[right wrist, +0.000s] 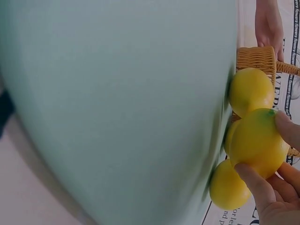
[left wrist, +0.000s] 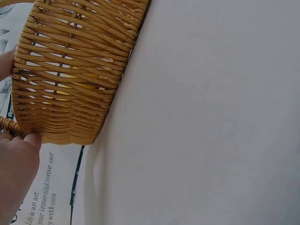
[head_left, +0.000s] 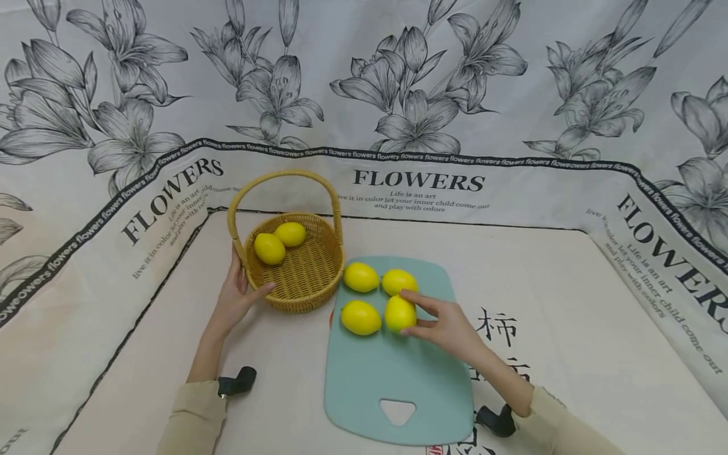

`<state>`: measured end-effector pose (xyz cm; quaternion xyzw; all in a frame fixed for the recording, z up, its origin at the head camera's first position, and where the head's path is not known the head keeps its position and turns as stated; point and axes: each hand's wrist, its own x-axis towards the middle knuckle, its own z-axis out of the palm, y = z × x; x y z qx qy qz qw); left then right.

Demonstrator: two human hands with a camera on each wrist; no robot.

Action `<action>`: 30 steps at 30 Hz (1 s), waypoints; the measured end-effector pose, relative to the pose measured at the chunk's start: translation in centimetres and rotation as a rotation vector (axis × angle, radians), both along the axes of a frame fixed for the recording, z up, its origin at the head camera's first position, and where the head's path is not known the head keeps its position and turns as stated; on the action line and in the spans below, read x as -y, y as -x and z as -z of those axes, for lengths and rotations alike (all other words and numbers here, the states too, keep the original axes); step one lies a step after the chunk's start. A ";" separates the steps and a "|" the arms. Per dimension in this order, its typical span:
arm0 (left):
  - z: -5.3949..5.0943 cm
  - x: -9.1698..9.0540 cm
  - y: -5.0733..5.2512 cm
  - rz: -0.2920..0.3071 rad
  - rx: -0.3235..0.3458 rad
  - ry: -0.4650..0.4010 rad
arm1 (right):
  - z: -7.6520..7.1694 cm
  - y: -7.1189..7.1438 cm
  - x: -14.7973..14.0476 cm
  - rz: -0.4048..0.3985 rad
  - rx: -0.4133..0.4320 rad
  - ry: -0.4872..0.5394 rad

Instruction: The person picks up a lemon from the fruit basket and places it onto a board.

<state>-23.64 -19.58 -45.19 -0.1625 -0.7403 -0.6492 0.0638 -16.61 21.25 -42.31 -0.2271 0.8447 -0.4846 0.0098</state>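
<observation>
Mint-coloured board [head_left: 398, 373] and wicker basket [head_left: 301, 306] sit side by side on the worktop [head_left: 273, 392] in the head view, the basket at the board's far left corner. This closeness likely puts both within easy reach. Two lemons, one nearer [head_left: 270, 249] and one behind [head_left: 291, 234], lie together inside, towards the far left wall. On the board are a near-left lemon [head_left: 361, 317], a far-left lemon [head_left: 361, 277] and a far-right lemon [head_left: 400, 282]. The right hand [head_left: 449, 322] is clamped on the held lemon [head_left: 400, 314], thumb on the near side and fingers on the far side; such a pinch across the width suits a smooth, rounded fruit. The left hand [head_left: 236, 300] is clamped on the basket's rim near the foot of the handle [head_left: 284, 174], thumb over the edge, presumably so that it does not slide or tip.

From the left wrist, the basket's woven side fills the upper left, with digits at two places along its rim. Yellow shows through gaps in the weave, too little to count fruit by.

From the right wrist, the held lemon's green-tinged end lies close to a digit, with other lemons behind it. Whether it touches the board I cannot tell. Beyond, the left hand rests against the basket.
</observation>
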 end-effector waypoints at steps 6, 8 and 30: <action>-0.4 -0.2 -0.1 0.007 -0.001 -0.015 | 0.4 0.0 0.1 0.002 0.005 -0.047; -0.8 -0.4 -0.4 0.013 -0.003 -0.021 | 0.5 0.0 0.1 0.005 -0.001 -0.064; -0.1 -0.2 -0.1 0.004 -0.001 -0.009 | 1.1 0.2 0.1 0.023 -0.033 -0.093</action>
